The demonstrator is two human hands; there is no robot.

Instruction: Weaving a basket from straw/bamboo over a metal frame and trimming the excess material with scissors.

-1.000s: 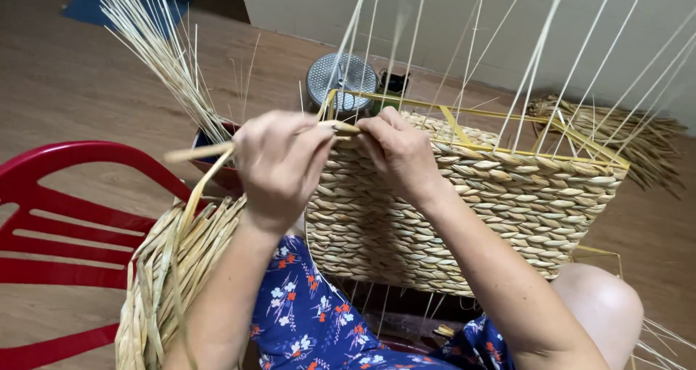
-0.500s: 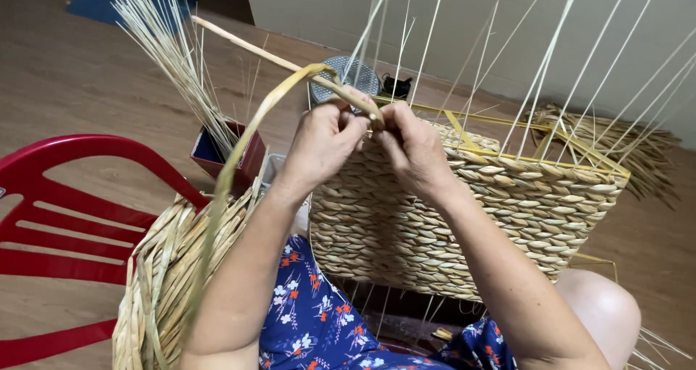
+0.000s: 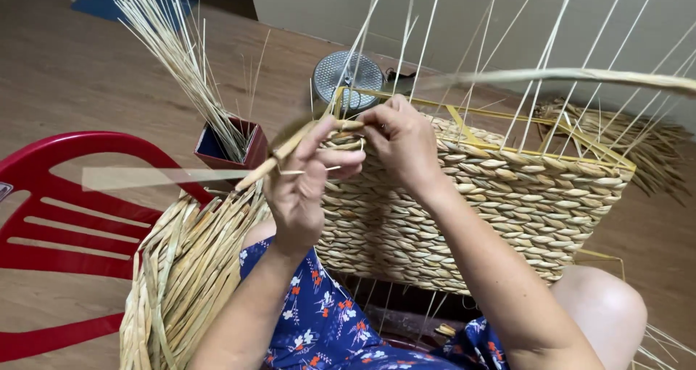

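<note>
A half-woven straw basket rests on my lap, thin upright stakes rising from its yellow top frame. My left hand grips a flat straw strand at the basket's near left corner, fingers curled round it. My right hand pinches the same strand at the rim just to the right. The strand's long free end arcs blurred to the right above the basket.
A bundle of loose straw strands lies over my left knee. A red plastic chair stands at the left. A dark red box holds thin stalks. A round metal mesh object sits on the wooden floor behind the basket.
The strand's free end swung from the left side over to the right above the basket. My left hand dropped slightly and opened its fingers along the strand; my right hand stayed at the rim.
</note>
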